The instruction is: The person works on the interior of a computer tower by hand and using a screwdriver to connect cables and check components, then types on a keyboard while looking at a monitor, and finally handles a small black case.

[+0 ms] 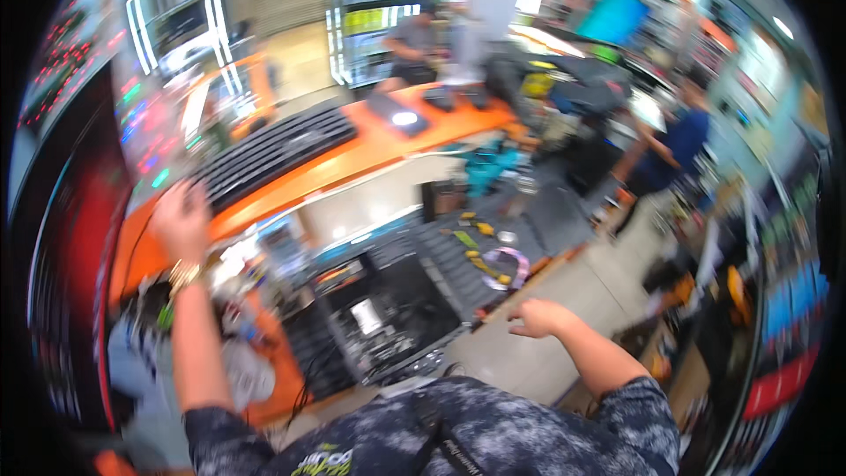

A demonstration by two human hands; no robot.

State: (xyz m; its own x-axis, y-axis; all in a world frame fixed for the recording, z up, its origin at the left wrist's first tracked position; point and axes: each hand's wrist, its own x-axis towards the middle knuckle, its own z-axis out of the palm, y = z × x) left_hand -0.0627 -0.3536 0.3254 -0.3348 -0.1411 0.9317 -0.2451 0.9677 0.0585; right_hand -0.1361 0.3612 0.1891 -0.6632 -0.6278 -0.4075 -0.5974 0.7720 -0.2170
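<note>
Orange counter [352, 161] bears black keyboards [273, 152]; dark work mat [458, 264] carries an open computer case [379, 313]; small tools.

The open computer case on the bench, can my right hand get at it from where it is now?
Probably yes: the right hand hovers open just beside the computer case, with nothing visible between them.

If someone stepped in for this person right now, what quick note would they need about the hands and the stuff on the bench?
Left hand: raised to the orange counter, by the black keyboards; the blur hides whether it holds anything.
Right hand: loosely curled, empty, at the bench edge.
Open computer case: lies on the bench between both hands, its side off and insides showing.
Small tools and a pink-white loop lie beyond it.
Neither hand is on the case.
</note>
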